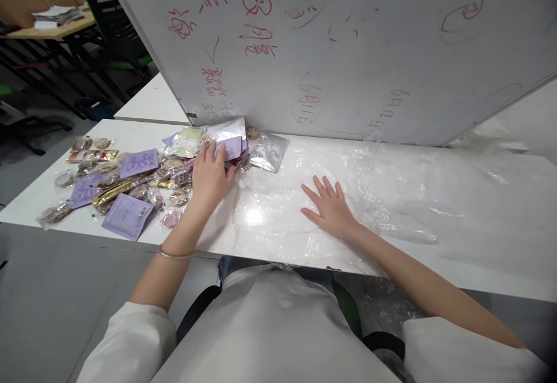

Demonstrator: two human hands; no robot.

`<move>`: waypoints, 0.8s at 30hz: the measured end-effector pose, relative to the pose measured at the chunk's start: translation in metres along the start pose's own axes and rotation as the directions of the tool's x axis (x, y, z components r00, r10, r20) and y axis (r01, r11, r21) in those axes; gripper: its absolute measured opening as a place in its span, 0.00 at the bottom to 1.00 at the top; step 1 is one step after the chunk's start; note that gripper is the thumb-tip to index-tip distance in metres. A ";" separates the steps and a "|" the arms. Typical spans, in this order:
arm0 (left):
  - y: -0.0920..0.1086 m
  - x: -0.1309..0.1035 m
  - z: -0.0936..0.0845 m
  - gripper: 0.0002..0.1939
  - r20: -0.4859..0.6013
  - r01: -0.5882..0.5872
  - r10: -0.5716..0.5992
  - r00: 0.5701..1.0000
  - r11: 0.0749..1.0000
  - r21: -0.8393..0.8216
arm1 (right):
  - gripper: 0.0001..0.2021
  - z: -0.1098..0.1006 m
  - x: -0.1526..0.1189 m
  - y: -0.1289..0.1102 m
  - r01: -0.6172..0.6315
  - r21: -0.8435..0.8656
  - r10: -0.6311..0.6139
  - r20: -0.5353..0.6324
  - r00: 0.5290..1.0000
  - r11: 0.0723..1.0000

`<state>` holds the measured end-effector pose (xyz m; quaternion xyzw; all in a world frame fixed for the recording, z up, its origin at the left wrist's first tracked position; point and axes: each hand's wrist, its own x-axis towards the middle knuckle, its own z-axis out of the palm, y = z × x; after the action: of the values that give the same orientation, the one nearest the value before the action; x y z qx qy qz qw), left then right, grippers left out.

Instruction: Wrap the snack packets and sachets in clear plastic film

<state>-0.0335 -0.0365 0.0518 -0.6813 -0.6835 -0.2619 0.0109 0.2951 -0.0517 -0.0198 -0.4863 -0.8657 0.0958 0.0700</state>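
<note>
My left hand [212, 177] rests at the right end of a pile of small wrapped packets, its fingers apart and touching a purple sachet [230, 148]. Just right of it lies a silver pouch [270, 152]. My right hand [329, 208] lies flat with fingers spread on clear plastic film [270, 226] that covers the middle of the white table. More purple sachets [127, 216], a pale green packet [188, 141] and a gold-wrapped stick [114, 191] are among the packets on the left.
A whiteboard [278, 81] with red writing stands along the table's back edge. Crumpled clear plastic [404, 197] spreads over the right side of the white table [43, 200]. Behind at the left are a black chair [108, 17] and a wooden desk [65, 28] with papers.
</note>
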 end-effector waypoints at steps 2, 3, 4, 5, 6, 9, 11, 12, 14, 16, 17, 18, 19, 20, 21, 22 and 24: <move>-0.014 0.016 -0.003 0.25 0.068 0.046 -0.050 0.996 0.997 0.056 | 0.34 0.001 0.001 0.000 -0.002 0.025 0.002 0.002 1.000 1.000; -0.017 0.021 -0.005 0.24 0.067 0.072 -0.076 0.995 0.996 0.057 | 0.35 0.001 0.001 0.000 -0.003 0.047 0.003 -0.008 1.000 0.999; -0.017 0.023 -0.008 0.23 0.031 0.093 -0.094 0.995 0.995 0.041 | 0.35 -0.001 0.001 0.001 0.003 0.081 -0.001 -0.032 0.999 0.997; -0.013 0.021 -0.013 0.23 -0.037 0.103 -0.103 0.994 0.995 0.005 | 0.35 -0.004 0.001 0.000 0.014 0.133 -0.005 -0.072 0.997 0.991; -0.006 0.016 -0.019 0.23 -0.124 0.103 -0.109 0.986 0.993 -0.057 | 0.35 -0.009 0.001 0.000 0.030 0.207 -0.006 -0.120 0.993 0.978; 0.033 -0.012 -0.034 0.19 -0.210 0.078 -0.176 0.962 0.911 -0.405 | 0.38 -0.031 0.001 -0.011 0.095 0.572 0.066 -0.254 0.965 0.815; 0.062 -0.034 -0.036 0.17 0.080 0.174 -0.164 0.983 0.718 -0.674 | 0.40 -0.045 0.002 -0.023 0.093 0.819 0.138 -0.205 0.969 0.566; 0.075 -0.043 -0.033 0.18 0.256 0.249 -0.079 0.963 0.615 -0.748 | 0.39 -0.051 0.003 -0.029 0.059 0.898 0.166 -0.145 0.975 0.436; 0.090 -0.056 -0.026 0.20 0.541 0.406 0.148 0.828 0.508 -0.760 | 0.32 -0.057 0.003 -0.038 -0.061 0.967 0.213 0.007 0.977 0.248; 0.089 -0.056 -0.019 0.22 0.668 0.469 0.224 0.709 0.558 -0.685 | 0.27 -0.058 0.001 -0.041 -0.223 0.961 0.251 0.177 0.952 0.166; 0.082 -0.052 -0.017 0.24 0.668 0.453 0.172 0.724 0.612 -0.648 | 0.26 -0.056 -0.001 -0.040 -0.308 0.938 0.256 0.262 0.931 0.159; 0.073 -0.044 -0.016 0.25 0.615 0.412 0.076 0.785 0.677 -0.609 | 0.27 -0.054 -0.004 -0.038 -0.389 0.903 0.259 0.338 0.905 0.181; 0.061 -0.033 -0.016 0.25 0.501 0.350 -0.029 0.865 0.750 -0.561 | 0.29 -0.051 -0.006 -0.035 -0.451 0.859 0.276 0.384 0.881 0.243; 0.048 -0.019 -0.016 0.23 0.335 0.282 -0.121 0.935 0.825 -0.489 | 0.31 -0.047 -0.009 -0.033 -0.490 0.798 0.311 0.394 0.865 0.350; 0.035 -0.004 -0.016 0.20 0.182 0.215 -0.156 0.971 0.902 -0.374 | 0.33 -0.044 -0.011 -0.031 -0.508 0.712 0.362 0.366 0.857 0.485; 0.023 0.011 -0.015 0.16 0.075 0.144 -0.130 0.989 0.961 -0.236 | 0.35 -0.041 -0.013 -0.031 -0.510 0.594 0.410 0.308 0.858 0.622; 0.002 0.041 -0.009 0.19 0.040 0.056 -0.056 0.998 0.998 -0.017 | 0.38 -0.035 -0.015 -0.032 -0.484 0.322 0.449 0.181 0.875 0.813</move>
<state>-0.0374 -0.0026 0.0757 -0.6671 -0.6999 -0.2547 -0.0164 0.2841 -0.0768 0.0217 -0.6576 -0.6899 0.2892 0.0895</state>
